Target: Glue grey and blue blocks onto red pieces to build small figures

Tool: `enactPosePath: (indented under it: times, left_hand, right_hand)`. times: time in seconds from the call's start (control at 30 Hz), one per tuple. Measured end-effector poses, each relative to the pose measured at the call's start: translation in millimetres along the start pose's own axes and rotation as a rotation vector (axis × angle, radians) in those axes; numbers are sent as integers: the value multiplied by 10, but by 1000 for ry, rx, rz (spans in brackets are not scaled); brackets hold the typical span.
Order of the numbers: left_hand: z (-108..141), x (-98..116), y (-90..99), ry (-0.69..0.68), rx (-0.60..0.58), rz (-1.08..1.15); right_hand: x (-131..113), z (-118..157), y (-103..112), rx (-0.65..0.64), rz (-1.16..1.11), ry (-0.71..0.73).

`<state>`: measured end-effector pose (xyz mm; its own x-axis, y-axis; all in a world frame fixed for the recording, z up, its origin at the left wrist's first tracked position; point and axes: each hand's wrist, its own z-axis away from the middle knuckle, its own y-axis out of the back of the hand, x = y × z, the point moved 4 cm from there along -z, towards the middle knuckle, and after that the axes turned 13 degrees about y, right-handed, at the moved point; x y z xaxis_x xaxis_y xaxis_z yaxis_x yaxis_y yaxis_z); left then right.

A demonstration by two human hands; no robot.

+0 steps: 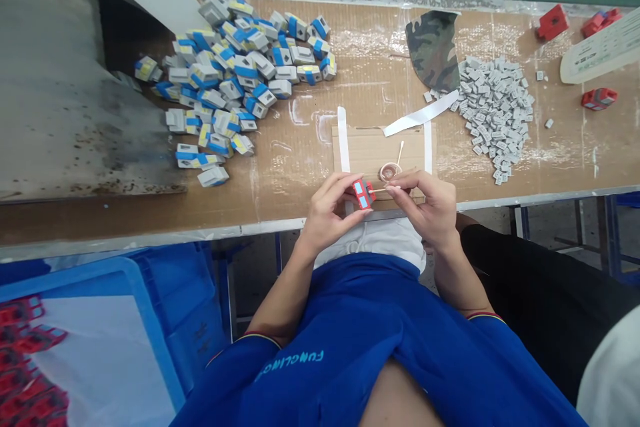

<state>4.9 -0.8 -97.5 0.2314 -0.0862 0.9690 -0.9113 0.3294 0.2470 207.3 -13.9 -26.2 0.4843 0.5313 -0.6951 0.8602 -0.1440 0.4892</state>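
My left hand (333, 210) grips a small red toy vehicle part (361, 195) with pale blue windows and a grey section, held between thumb and fingers over the bench's front edge. Pinched in my right hand (427, 205) is a thin stick like a cotton swab (380, 190), its far end touching the grey section of the part. Just behind my right fingertips stands a small round pot (389, 172). A second cotton swab (401, 152) leans out of or beside it. Both rest on a cardboard sheet (367, 147) edged with white tape.
Grey, blue and yellow toy parts (235, 73) are heaped at the left, small grey pieces (495, 107) at the right. A camouflage cloth (434, 50) lies behind. Red parts (553, 22) sit far right. A blue crate (150, 320) with red vehicles stands lower left; another person's dark-clothed leg (540, 300) is at right.
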Motion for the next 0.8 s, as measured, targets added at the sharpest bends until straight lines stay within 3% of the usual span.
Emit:
enactPosePath:
  times: [0.43, 0.67, 0.8]
  left_hand:
    - [6, -1, -10, -6, 1, -9]
    - [-2, 14, -13, -67, 12, 39]
    - [-2, 4, -18, -64, 13, 42]
  right_hand:
    - [-80, -66, -18, -139, 51, 105]
    - [-66, -118, -32, -98, 91, 228]
    - [-76, -122, -27, -144, 103, 223]
